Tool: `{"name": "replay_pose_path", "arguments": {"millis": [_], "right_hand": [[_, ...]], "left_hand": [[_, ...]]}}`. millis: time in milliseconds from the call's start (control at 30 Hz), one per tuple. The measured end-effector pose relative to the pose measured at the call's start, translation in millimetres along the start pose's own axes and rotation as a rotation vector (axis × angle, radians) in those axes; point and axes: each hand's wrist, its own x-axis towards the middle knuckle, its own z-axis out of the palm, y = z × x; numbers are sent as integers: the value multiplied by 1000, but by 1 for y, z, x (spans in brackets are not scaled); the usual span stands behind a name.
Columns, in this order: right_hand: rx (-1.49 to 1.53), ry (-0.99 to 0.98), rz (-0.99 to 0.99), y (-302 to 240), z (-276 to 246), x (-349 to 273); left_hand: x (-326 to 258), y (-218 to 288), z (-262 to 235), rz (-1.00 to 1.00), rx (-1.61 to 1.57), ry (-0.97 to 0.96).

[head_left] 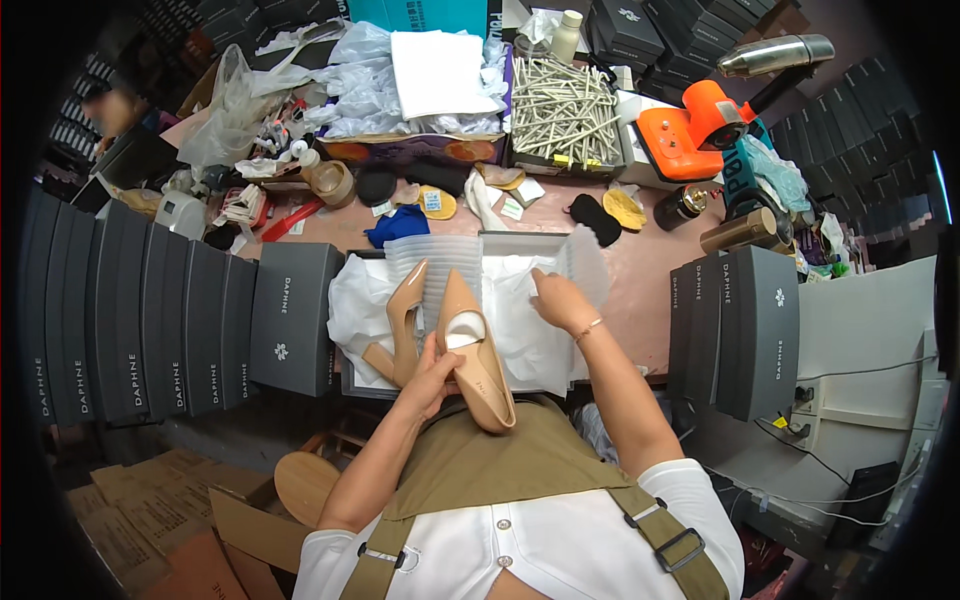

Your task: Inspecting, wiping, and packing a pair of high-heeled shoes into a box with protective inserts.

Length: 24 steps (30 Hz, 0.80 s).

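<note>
My left hand [432, 372] grips a beige pointed high-heeled shoe [478, 362] by its side, toe pointing toward my body. A matching beige shoe [405, 320] lies on its side in the open grey shoe box [350, 378], on white tissue paper [352, 305]. My right hand [558, 299] presses on the white tissue paper at the box's right half, fingers spread on the sheet. A thin bracelet sits on that wrist.
Dark grey shoe boxes [140, 320] stand in a row at the left, more [740, 325] at the right. An orange heat tool [690, 128], a tray of paper sticks [563, 110], plastic bags [240, 100] and small items crowd the pink tabletop [645, 270]. Cardboard [150, 520] lies below left.
</note>
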Motion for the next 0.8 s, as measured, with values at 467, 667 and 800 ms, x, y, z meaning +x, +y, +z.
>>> {"name": "replay_pose_path", "arguments": {"millis": [467,667,800], "right_hand": [[172,189,-443,-83,0,-57],[35,190,-405,-96,8,-51],[297,148,-483,-93,-10,-73]], "left_hand": [[11,7,13,27,-17,-48],[12,11,19,-29,43,-33],[9,16,18,8,29,-87]]}}
